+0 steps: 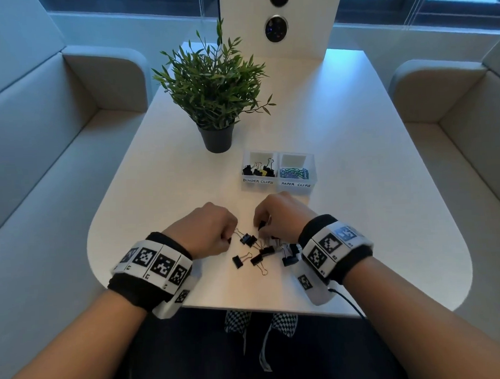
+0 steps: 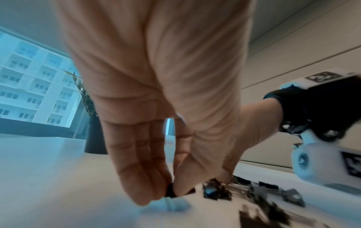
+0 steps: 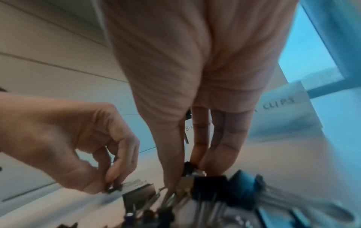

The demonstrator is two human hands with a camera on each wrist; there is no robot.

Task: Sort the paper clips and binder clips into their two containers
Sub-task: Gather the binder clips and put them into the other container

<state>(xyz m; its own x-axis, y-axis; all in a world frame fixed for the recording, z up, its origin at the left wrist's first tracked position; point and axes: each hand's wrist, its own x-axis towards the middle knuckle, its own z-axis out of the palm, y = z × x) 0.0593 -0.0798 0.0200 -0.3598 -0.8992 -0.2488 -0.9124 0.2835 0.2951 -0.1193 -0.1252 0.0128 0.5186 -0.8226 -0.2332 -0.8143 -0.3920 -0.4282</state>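
Several black binder clips (image 1: 256,253) lie loose on the white table (image 1: 158,210) between my hands. My left hand (image 1: 227,239) pinches a small black binder clip (image 2: 171,191) at the pile's left edge, fingers curled. My right hand (image 1: 260,227) pinches another black binder clip (image 3: 188,167) between thumb and fingers at the pile's far side. Behind the pile stand two clear containers side by side: the left one, labelled binder clips (image 1: 258,181), holds several black and yellow clips, and the right one, labelled paper clips (image 1: 296,184), holds coloured paper clips.
A potted green plant (image 1: 214,85) stands behind and to the left of the containers. Pale sofas (image 1: 41,158) flank the table on both sides. The table's rounded near edge (image 1: 248,307) runs just behind my wrists.
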